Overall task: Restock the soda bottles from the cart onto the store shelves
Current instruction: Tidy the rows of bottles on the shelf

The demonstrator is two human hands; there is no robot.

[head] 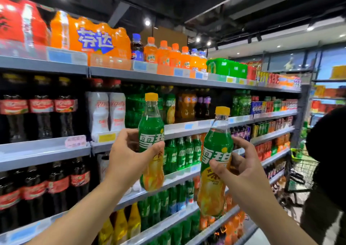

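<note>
I hold two green-and-orange soda bottles with yellow caps up in front of the drink shelves. My left hand (pixel 129 156) grips the left bottle (pixel 151 125) around its middle, upright, level with the second shelf (pixel 187 126). My right hand (pixel 241 162) grips the right bottle (pixel 215 170) around its label; it tilts slightly to the right and sits lower. On the second shelf, behind the left bottle, stand matching green bottles (pixel 169 106).
Cola bottles (pixel 41 113) fill the left bays, orange soda (pixel 168 55) lines the top shelf, and green bottles (pixel 179 153) stand on the lower shelves. A person in dark clothing (pixel 329 170) stands at the right edge. A green shopping cart (pixel 303 164) is beyond them.
</note>
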